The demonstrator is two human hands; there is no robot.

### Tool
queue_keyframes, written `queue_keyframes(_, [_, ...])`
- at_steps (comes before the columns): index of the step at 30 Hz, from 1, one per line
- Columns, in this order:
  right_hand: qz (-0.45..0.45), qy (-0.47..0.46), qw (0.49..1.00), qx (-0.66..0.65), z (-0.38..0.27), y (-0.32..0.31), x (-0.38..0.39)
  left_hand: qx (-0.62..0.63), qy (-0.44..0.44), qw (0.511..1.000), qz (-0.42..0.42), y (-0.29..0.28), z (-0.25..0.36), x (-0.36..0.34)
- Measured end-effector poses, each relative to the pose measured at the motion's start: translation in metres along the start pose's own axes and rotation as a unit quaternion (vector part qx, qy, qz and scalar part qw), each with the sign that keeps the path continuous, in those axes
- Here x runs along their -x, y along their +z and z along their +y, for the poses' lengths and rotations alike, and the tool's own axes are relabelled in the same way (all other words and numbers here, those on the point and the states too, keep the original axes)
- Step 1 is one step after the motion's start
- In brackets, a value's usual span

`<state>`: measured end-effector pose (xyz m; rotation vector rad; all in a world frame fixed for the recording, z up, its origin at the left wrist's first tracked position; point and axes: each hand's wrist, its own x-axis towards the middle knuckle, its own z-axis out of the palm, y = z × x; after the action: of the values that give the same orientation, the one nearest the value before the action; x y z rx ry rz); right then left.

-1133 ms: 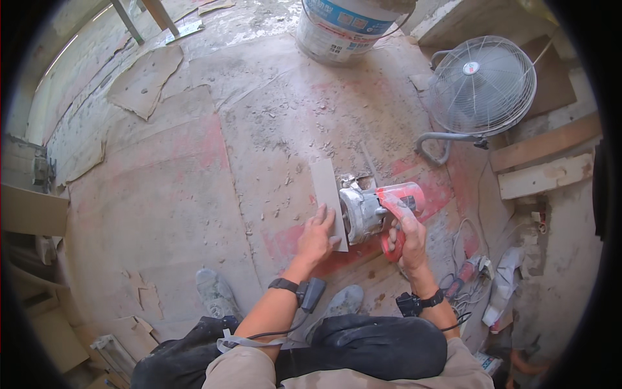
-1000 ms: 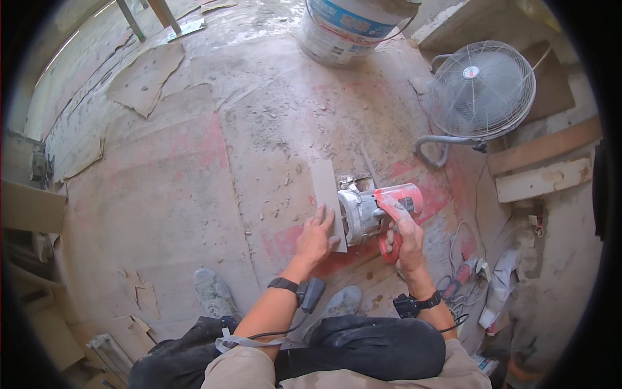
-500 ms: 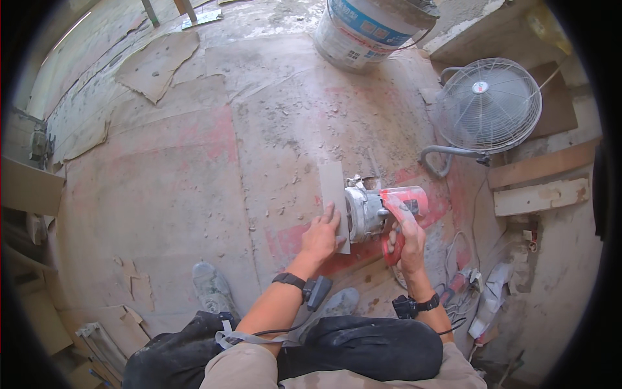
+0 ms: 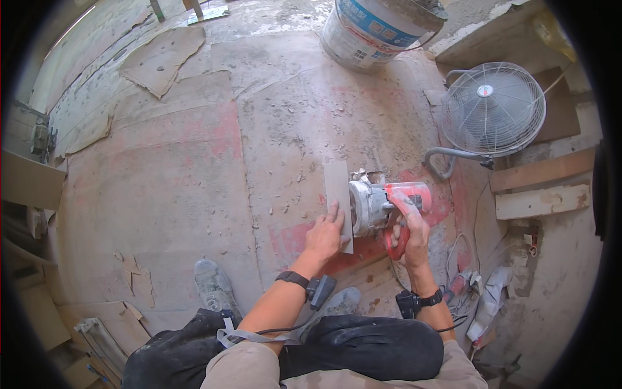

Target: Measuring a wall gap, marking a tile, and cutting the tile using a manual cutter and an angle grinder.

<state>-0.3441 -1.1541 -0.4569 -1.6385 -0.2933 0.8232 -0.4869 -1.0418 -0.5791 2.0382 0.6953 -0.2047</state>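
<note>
My right hand (image 4: 413,238) is wrapped round the red handle of a handheld circular saw (image 4: 370,202), whose dusty grey metal guard and base face left. Its blade is hidden from this side. A long, narrow, pale tile strip (image 4: 337,194) stretches away from me just left of the saw, close against its base. My left hand (image 4: 326,233) grips the strip near its closer end, with the index finger reaching forward along it and the thumb at its right edge.
A floor fan (image 4: 494,109) stands at the right, beside a white bucket (image 4: 372,42) at the far side. Boards (image 4: 543,202) lean along the right wall. Cables and another red tool (image 4: 459,285) lie near my right forearm. Torn cardboard (image 4: 162,61) and rubble cover the dusty floor.
The whole view has shifted slightly. Both hands keep their grip, and the saw and tile strip stay side by side with hardly any visible movement between them.
</note>
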Motion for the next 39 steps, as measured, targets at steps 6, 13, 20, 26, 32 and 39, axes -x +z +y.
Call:
queue_keyframes(6, [0.002, 0.004, 1.000, 0.021, -0.003, 0.002, -0.007, -0.008, -0.003, 1.000, -0.010, -0.001, 0.001, 0.001])
queue_keyframes(13, [0.005, 0.000, 1.000, 0.026, -0.005, 0.003, -0.009, -0.008, -0.002, 1.000, -0.009, -0.001, 0.001, -0.001])
queue_keyframes(20, [0.000, 0.003, 1.000, 0.019, -0.006, 0.005, -0.009, -0.017, -0.004, 1.000, -0.016, 0.000, 0.000, 0.001])
queue_keyframes(26, [0.005, 0.000, 1.000, 0.020, -0.003, 0.003, -0.023, -0.016, -0.004, 1.000, -0.020, 0.000, 0.001, 0.002])
queue_keyframes(32, [0.012, 0.007, 1.000, 0.012, -0.001, 0.004, -0.026, -0.009, -0.007, 1.000, -0.023, -0.003, 0.000, 0.006])
queue_keyframes(39, [0.016, -0.003, 1.000, 0.023, -0.010, 0.012, -0.028, -0.013, 0.000, 1.000, -0.014, -0.002, 0.001, 0.007])
